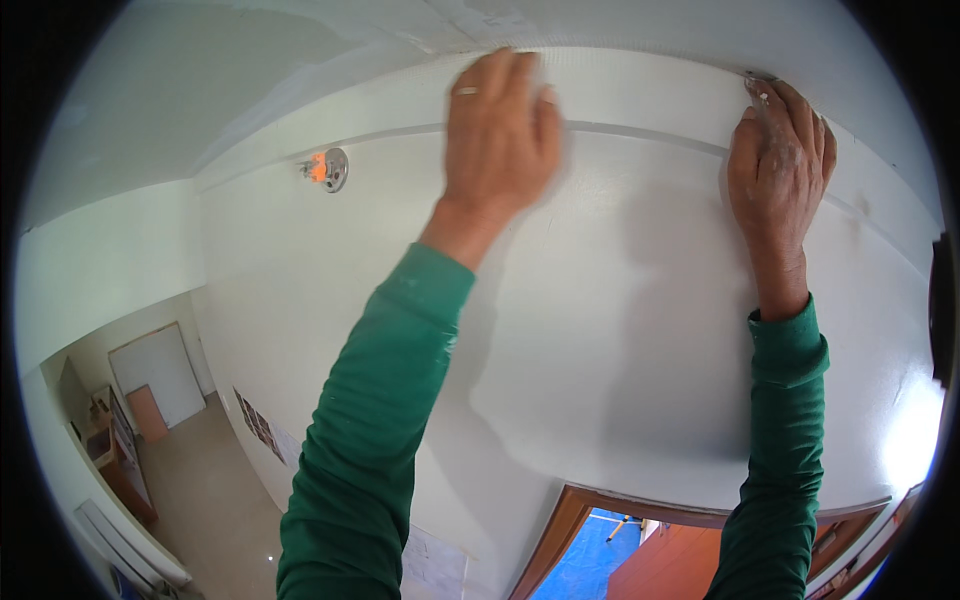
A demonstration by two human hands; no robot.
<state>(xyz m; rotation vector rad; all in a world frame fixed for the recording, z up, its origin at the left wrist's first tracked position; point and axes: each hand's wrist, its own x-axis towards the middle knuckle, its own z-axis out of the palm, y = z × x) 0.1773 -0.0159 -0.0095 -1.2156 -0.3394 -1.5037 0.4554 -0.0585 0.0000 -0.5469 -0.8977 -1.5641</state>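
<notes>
In the head view, both arms are raised in green sleeves against a white wall point(600, 330), close under the ceiling point(250, 60). A band of mesh tape point(640, 85) is seen along the joint between wall and ceiling, its long axis running from 9 to 3 o'clock across the top of the picture. The left hand point(500, 130) is laid flat on the tape with the fingers together and extended toward 12 o'clock; it is blurred, so its exact contact cannot be told. A ring is worn on one finger. The right hand point(780, 160) is held at the 3 o'clock end of the tape, dusted white, with the fingers curled and pinched on a small metal tool point(758, 80) at the joint line. The tape lies between the two hands and at 12 o'clock from both. A lamp socket point(328, 168) is fixed to the wall at 9 o'clock from the left hand. A wooden door frame point(560, 530) is seen at 6 o'clock.
</notes>
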